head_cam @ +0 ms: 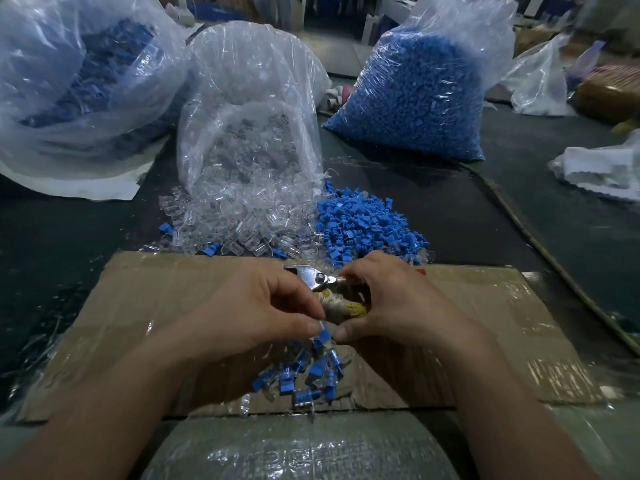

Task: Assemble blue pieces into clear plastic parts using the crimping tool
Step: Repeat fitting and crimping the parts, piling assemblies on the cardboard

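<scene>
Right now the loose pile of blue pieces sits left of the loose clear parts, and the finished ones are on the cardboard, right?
Not quite. The head view shows the loose blue pieces right of the clear parts, not left. The finished ones do lie on the cardboard.

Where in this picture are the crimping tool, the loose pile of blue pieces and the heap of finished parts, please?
crimping tool (pixel 313 277): head view, on its shiny metal head.
loose pile of blue pieces (pixel 367 225): head view, middle of the pile.
heap of finished parts (pixel 304 372): head view, centre of the heap on the cardboard.

Crimping tool (pixel 320 279) handles hidden under right hand (pixel 391 299); forearms cut off.
</scene>
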Tool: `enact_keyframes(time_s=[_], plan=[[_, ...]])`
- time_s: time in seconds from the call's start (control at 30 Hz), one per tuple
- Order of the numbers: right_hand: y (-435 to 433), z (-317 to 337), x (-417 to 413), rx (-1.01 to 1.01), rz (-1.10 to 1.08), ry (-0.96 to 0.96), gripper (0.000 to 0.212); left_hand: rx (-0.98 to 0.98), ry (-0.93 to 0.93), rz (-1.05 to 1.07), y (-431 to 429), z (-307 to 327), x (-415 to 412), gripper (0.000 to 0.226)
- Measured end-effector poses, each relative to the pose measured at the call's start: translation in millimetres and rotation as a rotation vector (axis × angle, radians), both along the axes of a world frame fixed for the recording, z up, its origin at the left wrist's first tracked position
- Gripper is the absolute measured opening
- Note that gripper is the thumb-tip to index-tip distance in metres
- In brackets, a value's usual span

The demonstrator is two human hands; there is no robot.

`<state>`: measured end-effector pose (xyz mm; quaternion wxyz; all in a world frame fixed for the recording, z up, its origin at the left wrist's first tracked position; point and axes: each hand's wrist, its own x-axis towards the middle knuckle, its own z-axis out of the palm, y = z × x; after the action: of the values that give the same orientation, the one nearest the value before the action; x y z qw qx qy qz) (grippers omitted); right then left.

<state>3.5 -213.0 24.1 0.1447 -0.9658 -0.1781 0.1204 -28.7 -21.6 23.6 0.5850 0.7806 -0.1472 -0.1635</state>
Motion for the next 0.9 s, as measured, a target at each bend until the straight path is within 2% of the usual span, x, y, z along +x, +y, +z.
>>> enact_keyframes(time_s=[0.1,0.13,0.2,0.27,0.3,0.4,0.53,0.67,0.77,0.83,0.9], plan=[[-1,1,0,0.003,0.006,0.019,0.078,0.002,0.002,-0.014,4,2,-1,0.023],[-1,2,0,0.006,0.008,0.026,0.078,-0.012,-0.001,0.034,5,3,0,0.022],[-2,2,-1,0.010,0.007,0.042,0.078,-0.044,-0.027,0.267,9,2,3,0.014],[-3,4,-1,0.032,-0.011,0.046,0.073,0.086,-0.178,0.564,15,-3,12,0.004],[-4,4,-1,0.053,-0.026,0.043,0.068,0.203,-0.268,0.693,20,-6,16,0.009],[-8,6,0,0.145,-0.079,0.009,0.053,0.405,-0.399,0.877,32,-14,26,0.017],[-13,7,2,0.240,-0.146,-0.085,0.035,0.573,-0.365,0.859,35,-25,35,0.020],[-16,8,5,0.292,-0.197,-0.142,0.018,0.716,-0.351,0.785,36,-29,39,0.009],[-18,8,6,0.307,-0.205,-0.165,0.011,0.663,-0.384,0.796,36,-26,40,0.008],[-19,7,8,0.316,-0.228,-0.181,0.009,0.547,-0.407,0.817,31,-21,37,0.004],[-21,7,9,0.325,-0.258,-0.196,0.007,0.434,-0.400,0.825,24,-16,32,0.014]])
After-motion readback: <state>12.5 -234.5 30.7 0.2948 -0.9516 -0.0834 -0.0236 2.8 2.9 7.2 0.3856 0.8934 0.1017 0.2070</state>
